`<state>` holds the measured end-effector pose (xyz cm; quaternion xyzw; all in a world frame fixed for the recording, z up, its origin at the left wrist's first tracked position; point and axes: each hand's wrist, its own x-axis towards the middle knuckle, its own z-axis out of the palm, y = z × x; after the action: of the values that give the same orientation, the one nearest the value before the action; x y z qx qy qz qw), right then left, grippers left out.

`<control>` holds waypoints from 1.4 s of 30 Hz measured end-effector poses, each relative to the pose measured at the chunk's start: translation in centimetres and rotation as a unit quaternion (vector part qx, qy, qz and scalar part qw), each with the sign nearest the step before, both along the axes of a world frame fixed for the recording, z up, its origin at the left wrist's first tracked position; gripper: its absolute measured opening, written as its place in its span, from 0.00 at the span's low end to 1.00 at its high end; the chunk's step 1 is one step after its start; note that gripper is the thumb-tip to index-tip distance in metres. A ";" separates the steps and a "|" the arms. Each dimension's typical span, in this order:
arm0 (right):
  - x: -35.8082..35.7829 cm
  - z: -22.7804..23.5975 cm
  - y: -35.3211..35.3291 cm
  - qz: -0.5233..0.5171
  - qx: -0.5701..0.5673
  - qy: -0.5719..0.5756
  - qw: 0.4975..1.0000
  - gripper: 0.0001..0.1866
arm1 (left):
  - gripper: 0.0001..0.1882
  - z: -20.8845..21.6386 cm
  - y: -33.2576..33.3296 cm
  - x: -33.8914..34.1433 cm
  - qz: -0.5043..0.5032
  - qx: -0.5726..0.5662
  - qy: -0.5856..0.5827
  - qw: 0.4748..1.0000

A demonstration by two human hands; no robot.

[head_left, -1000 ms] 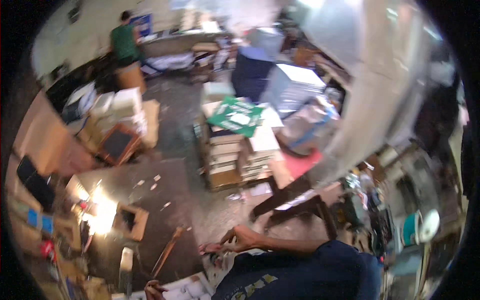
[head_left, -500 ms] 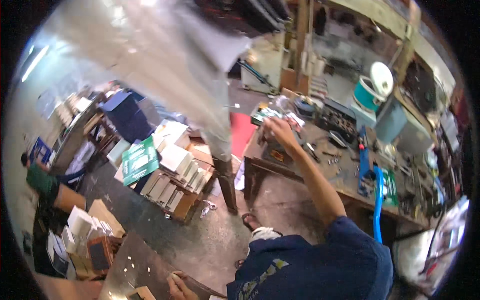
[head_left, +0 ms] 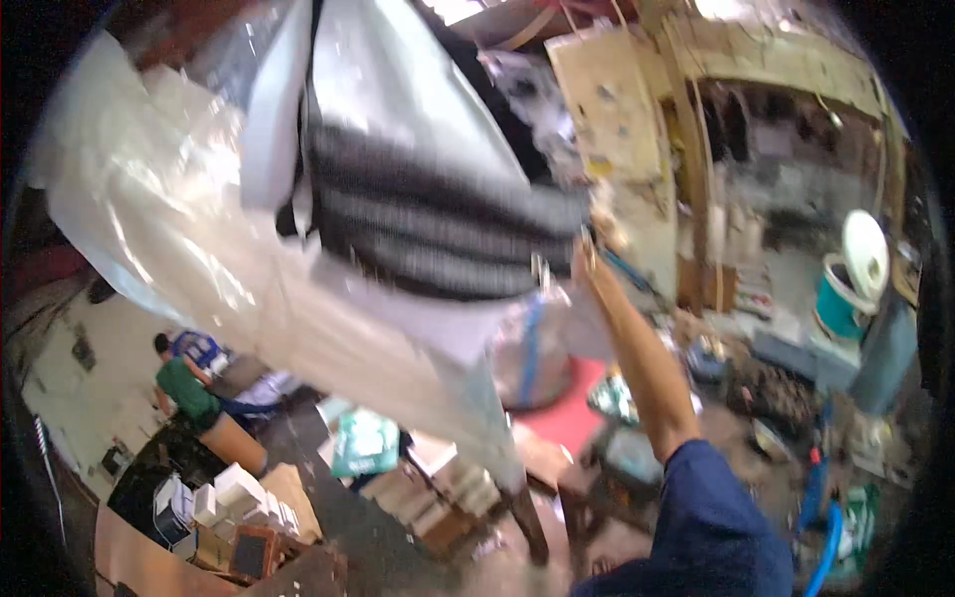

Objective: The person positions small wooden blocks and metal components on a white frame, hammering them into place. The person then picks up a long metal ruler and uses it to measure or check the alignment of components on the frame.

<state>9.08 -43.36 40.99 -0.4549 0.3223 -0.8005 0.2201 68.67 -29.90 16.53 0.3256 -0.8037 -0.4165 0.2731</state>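
My right hand [head_left: 585,261] is raised at the end of an outstretched arm, at the right end of a dark, ribbed, folded sheet [head_left: 428,219]. The fingers are small and smeared by motion. Whether they grip the sheet or only overlap it in the view, I cannot tell. A pale translucent plastic sheet [head_left: 249,289] hangs beside and below the dark folds, sloping down toward the middle. My left hand is out of view.
Stacked pale blocks [head_left: 438,502] and a green-and-white packet [head_left: 365,444] lie below the plastic. A person in a green shirt [head_left: 187,396] is at the far left. A cluttered workbench [head_left: 726,478], a teal bucket [head_left: 839,298] and a blue hose [head_left: 824,562] are at right.
My view has swung upward. My right hand has gone from above the workbench clutter up to the dark folded sheet. The left hand, earlier at the lower edge, has left the view.
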 end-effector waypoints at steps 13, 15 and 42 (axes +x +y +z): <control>12.9 8.3 -1.7 0.123 -0.015 0.365 0.923 0.28 | 0.15 4.2 -0.4 -12.8 0.093 -0.055 -0.053 0.993; 12.3 8.4 -1.9 0.120 -0.034 0.372 0.920 0.27 | 0.15 4.0 -0.3 -13.6 0.102 -0.055 -0.058 0.992; 8.4 0.7 15.2 0.010 -0.015 0.029 0.999 0.16 | 0.09 8.8 5.3 -20.0 0.226 -0.261 0.026 0.938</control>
<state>17.46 -28.20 41.66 -0.4843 0.3124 -0.7894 0.2117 48.72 -24.58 25.34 0.4049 -0.7818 -0.1275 0.4567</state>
